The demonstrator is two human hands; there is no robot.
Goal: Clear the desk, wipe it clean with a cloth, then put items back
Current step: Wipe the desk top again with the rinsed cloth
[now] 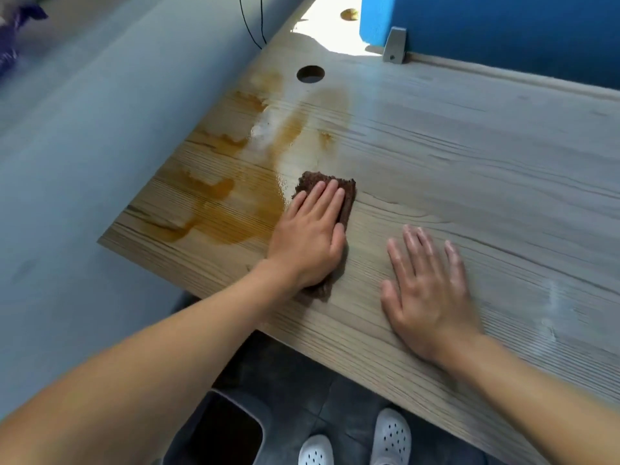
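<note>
The left hand (307, 239) lies flat on a dark brown cloth (313, 180), with straight fingers close together. It does not grasp the cloth but presses it against the desk (469, 162), I think so that the whole palm gives pressure and the cloth can slide. The cloth looks rough and fluffy, folded into a long rectangle, and only its far end and its near end show around the hand. It sits at the right edge of a brown spill (235, 223), which covers the left part of the desk as thin, shiny, orange-brown patches with irregular borders. The right hand (432, 290) rests beside it on the dry part of the desk, palm down with fingers spread and holding nothing, probably to support the body while leaning forward. The desk top is smooth, pale, with a printed wood grain, and it has a round cable hole (310, 74) near the far left corner. A blue partition (503, 35), which seems to be covered with fabric, stands along the far edge in a grey metal bracket (395, 45). No other things are seen on this part of the desk, so I judge that the wiping step is in progress, and most of the spill is not yet wiped.
</note>
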